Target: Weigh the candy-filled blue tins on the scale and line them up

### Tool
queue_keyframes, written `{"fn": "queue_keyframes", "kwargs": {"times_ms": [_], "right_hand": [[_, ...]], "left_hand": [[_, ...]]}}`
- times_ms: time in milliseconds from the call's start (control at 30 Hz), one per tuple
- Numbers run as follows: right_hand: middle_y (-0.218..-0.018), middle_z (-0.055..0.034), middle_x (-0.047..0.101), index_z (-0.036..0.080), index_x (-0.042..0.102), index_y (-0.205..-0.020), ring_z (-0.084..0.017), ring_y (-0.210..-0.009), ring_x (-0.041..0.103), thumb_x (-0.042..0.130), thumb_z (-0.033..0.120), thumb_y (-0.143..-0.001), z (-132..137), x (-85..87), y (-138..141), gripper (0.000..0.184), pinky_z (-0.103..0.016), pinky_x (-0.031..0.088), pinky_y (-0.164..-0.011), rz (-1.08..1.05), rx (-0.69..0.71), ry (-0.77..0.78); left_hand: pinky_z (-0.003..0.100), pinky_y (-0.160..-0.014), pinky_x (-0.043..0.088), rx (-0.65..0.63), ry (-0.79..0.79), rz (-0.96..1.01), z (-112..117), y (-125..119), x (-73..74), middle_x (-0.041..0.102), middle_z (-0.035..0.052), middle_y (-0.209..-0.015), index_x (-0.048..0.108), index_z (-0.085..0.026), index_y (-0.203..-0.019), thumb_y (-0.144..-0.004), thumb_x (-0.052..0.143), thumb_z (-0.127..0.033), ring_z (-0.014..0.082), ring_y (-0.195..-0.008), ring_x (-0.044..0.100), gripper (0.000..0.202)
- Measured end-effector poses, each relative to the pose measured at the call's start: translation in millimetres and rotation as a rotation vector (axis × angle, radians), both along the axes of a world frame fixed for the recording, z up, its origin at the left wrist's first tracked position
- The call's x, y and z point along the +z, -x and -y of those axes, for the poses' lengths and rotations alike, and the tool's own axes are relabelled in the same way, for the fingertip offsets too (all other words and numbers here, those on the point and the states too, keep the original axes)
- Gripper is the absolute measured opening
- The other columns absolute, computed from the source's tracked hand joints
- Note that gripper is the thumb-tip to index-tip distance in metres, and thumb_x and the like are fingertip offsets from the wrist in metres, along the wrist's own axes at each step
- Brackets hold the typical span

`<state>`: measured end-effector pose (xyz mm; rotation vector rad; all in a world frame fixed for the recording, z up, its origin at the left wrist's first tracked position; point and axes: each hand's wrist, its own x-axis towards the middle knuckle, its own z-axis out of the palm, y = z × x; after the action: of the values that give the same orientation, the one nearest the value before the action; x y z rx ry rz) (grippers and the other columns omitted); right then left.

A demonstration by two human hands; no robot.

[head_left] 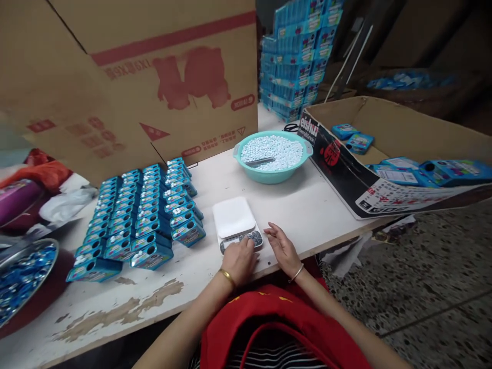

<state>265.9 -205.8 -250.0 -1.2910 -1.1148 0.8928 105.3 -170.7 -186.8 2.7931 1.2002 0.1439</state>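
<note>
A white kitchen scale point(234, 218) with a dark strip of buttons along its near edge lies on the table. Over that strip is my left hand point(240, 262), its fingers curled and their tips touching the buttons; nothing shows in its grip. My right hand point(283, 248) is held just right of the scale, fingers apart and holding nothing. Behind the scale stands a turquoise basin point(269, 177) full of small white pellets, with a metal scoop point(258, 162) lying in them. Rows of blue boxes point(151, 256) with round holes on top stand at the left, some with white pellets on them.
A large carton point(180, 123) walls off the back left. A black-sided cardboard tray point(338, 182) at the right holds several blue packs point(457, 171). Blue packs are stacked point(292, 72) at the back. A bowl of blue wrapped pieces point(28, 277) sits at the near left.
</note>
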Motion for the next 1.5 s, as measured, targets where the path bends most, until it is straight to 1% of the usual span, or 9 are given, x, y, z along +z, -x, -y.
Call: {"fn": "queue_keyframes", "kwargs": {"times_ms": [167,333,467,600,733,1033,1167,1300,1500], "right_hand": [[-0.115,-0.0134,0.061,0.018,0.045,-0.129,-0.023,-0.108,0.059,0.046,0.049,-0.09,5.5,-5.2,-1.7,0.05,-0.042,0.046,-0.097,0.035,-0.012,-0.007],[-0.111,-0.012,0.063,0.019,0.05,-0.123,-0.023,-0.105,0.06,0.05,0.05,-0.087,7.0,-7.8,-3.0,0.048,-0.044,0.045,-0.097,0.008,-0.041,-0.006],[-0.106,-0.0104,0.065,0.019,0.055,-0.117,-0.023,-0.103,0.061,0.054,0.054,-0.084,-0.9,-3.1,-1.8,0.048,-0.046,0.043,-0.099,-0.14,-0.091,0.073],[-0.113,-0.0123,0.063,0.02,0.052,-0.121,-0.023,-0.104,0.062,0.045,0.059,-0.086,-22.4,1.9,5.1,0.053,-0.042,0.049,-0.093,-0.197,-0.122,0.131],[-0.123,-0.0124,0.059,0.023,0.045,-0.129,-0.022,-0.109,0.06,0.042,0.062,-0.086,-43.5,5.2,15.8,0.058,-0.04,0.049,-0.093,-0.219,-0.115,0.194],[-0.133,-0.0132,0.049,0.021,0.029,-0.141,-0.022,-0.125,0.047,0.037,0.062,-0.088,-43.2,25.3,38.3,0.068,-0.042,0.032,-0.11,-0.083,-0.118,0.287],[-0.131,-0.0119,0.05,0.025,0.033,-0.138,-0.023,-0.124,0.048,0.041,0.061,-0.087,-41.5,22.7,30.1,0.063,-0.043,0.036,-0.108,-0.144,-0.074,0.244],[-0.122,-0.0135,0.056,0.023,0.044,-0.128,-0.024,-0.116,0.055,0.045,0.06,-0.086,-41.3,18.3,13.0,0.055,-0.045,0.046,-0.098,-0.251,-0.054,0.243],[-0.118,-0.0115,0.058,0.023,0.048,-0.122,-0.022,-0.111,0.058,0.047,0.054,-0.088,-39.6,11.8,0.7,0.047,-0.041,0.05,-0.092,-0.289,0.022,0.2]], "left_hand": [[0.031,-0.079,0.051,-0.005,0.009,0.175,14.5,23.2,4.4,0.064,0.0106,-0.111,0.053,-0.017,-0.102,-0.089,0.05,-0.031,0.0194,-0.094,0.064,0.019],[0.026,-0.071,0.049,0.057,0.098,0.441,37.4,70.8,13.8,0.064,0.0058,-0.089,0.055,-0.018,-0.095,-0.093,0.044,-0.031,0.0125,-0.073,0.059,0.017],[0.025,-0.062,0.045,0.28,0.153,0.55,37.1,112.3,10.5,0.062,0.0028,-0.078,0.057,-0.018,-0.085,-0.09,0.048,-0.036,0.0113,-0.063,0.055,0.021],[0.025,-0.059,0.047,0.484,0.373,0.631,24.6,127.6,-5.6,0.064,0.0038,-0.087,0.055,-0.017,-0.107,-0.088,0.047,-0.04,0.0113,-0.061,0.056,0.031],[0.028,-0.067,0.05,0.39,0.593,0.631,12.4,113.7,-18.4,0.064,0.0076,-0.101,0.043,-0.015,-0.131,-0.088,0.045,-0.034,0.0116,-0.067,0.058,0.048],[0.035,-0.084,0.049,0.181,0.562,0.429,-13.9,103.4,-19.6,0.064,0.0091,-0.105,0.033,-0.016,-0.141,-0.086,0.045,-0.021,0.0188,-0.092,0.06,0.056],[0.032,-0.078,0.05,0.139,0.471,0.321,-17.7,111.1,-1.5,0.066,0.0079,-0.101,0.047,-0.018,-0.13,-0.089,0.045,-0.023,0.018,-0.087,0.062,0.041],[0.026,-0.071,0.049,0.109,0.245,0.338,-17.0,122.2,36.2,0.066,0.005,-0.089,0.058,-0.017,-0.109,-0.091,0.048,-0.026,0.0136,-0.076,0.061,0.023],[0.024,-0.069,0.046,0.274,-0.056,0.367,-25.1,142.1,80.6,0.062,0.0018,-0.082,0.058,-0.017,-0.109,-0.088,0.054,-0.022,0.0118,-0.073,0.057,0.022]]}}
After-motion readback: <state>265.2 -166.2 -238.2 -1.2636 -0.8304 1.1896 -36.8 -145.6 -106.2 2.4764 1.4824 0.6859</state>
